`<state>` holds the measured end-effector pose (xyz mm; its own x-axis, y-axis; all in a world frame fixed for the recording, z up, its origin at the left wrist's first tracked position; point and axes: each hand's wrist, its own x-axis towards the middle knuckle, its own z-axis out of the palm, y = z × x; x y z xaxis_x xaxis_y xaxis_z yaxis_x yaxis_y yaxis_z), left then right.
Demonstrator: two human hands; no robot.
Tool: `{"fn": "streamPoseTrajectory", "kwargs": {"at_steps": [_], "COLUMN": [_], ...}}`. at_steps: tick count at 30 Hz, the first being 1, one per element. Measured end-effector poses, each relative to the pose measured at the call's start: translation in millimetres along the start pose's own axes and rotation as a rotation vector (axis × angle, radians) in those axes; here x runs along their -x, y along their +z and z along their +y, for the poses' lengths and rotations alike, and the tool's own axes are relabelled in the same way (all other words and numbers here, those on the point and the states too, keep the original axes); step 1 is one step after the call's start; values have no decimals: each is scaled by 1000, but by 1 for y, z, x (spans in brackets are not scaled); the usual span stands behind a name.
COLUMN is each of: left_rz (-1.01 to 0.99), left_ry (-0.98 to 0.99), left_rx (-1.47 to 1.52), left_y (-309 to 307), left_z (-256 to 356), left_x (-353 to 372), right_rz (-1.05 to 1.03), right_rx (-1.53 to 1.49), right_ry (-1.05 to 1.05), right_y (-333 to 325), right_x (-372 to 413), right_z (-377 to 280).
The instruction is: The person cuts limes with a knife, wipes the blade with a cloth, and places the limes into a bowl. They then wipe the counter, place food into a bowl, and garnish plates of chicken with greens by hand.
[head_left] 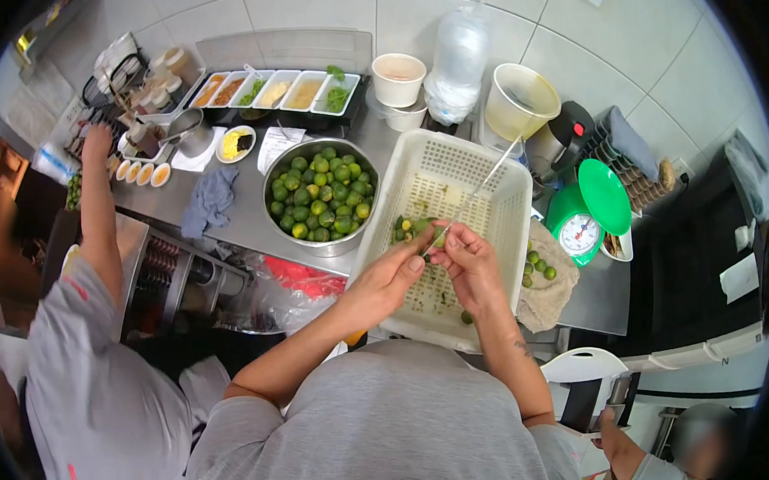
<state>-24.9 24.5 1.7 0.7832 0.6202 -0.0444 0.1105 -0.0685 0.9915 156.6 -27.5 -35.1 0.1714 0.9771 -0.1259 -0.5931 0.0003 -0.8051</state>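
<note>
Over a white perforated basket (501, 203), my left hand (391, 276) and my right hand (473, 267) meet. Between their fingers is a small green lime (439, 235). A long thin metal tool (485, 180) slants from the fingers up to the basket's far rim; which hand grips it is hard to tell. Leaves and green bits (410, 227) lie in the basket near my left hand. To the left stands a steel bowl (318, 246) full of green limes (320, 192). Several more limes (539, 265) rest on a beige cloth (550, 296) right of the basket.
A green scale (578, 234) stands on the right, a yellowish tub (522, 103) and white tubs (399, 80) behind. A tray of ingredients (275, 91) and a blue-grey cloth (209, 201) lie left. A co-worker's arm (102, 214) reaches in at left; another person (661, 468) is lower right.
</note>
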Motion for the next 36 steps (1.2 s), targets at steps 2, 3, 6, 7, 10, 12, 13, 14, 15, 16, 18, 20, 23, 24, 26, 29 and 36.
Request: {"fn": "streamPoseTrajectory", "kwargs": {"at_steps": [2, 3, 6, 7, 10, 12, 13, 14, 15, 16, 18, 20, 23, 24, 26, 29, 36], "left_rz": [23, 41, 27, 39, 87, 26, 18, 11, 4, 11, 24, 20, 41, 51, 77, 62, 95], "left_ry": [7, 8, 27, 62, 149, 11, 9, 6, 4, 15, 40, 38, 36, 36, 44, -8, -22], "left_rx": [41, 81, -99, -176, -342, -269, -317, -366, -416, -415, -413, -438, -472, -482, -483, -476, -283], "left_y": [-1, -2, -5, -4, 3, 6, 8, 10, 11, 11, 12, 12, 12, 13, 13, 11, 9], "left_z": [-10, -10, -8, -8, -5, 8, 7, 5, 5, 5, 6, 5, 8, 9, 7, 9, 3], "left_x": [-3, -3, 0, 1, 4, 9, 11, 12, 14, 14, 15, 15, 15, 14, 6, 0, -11], "right_rz": [-22, -34, 60, 104, 200, 228, 242, 255, 268, 270, 275, 294, 296, 294, 246, 207, 119], "right_rx": [1, 2, -56, -39, 22, 72, 86, 99, 112, 110, 108, 102, 154, 182, 207, 209, 204], "right_ry": [6, 10, -32, -53, -128, -196, -206, -215, -224, -224, -227, -227, -234, -238, -207, -195, -93], "right_y": [5, 7, 2, 2, 3, 0, 1, 3, 4, 4, 2, 4, 10, 12, 21, 22, 17], "right_x": [5, 7, 6, 6, 6, 7, 8, 8, 8, 7, 6, 6, 6, 6, 11, 11, 10], "right_z": [-7, -10, -8, -9, -10, -9, -10, -11, -11, -10, -8, -9, -8, -7, -4, -2, 4]}}
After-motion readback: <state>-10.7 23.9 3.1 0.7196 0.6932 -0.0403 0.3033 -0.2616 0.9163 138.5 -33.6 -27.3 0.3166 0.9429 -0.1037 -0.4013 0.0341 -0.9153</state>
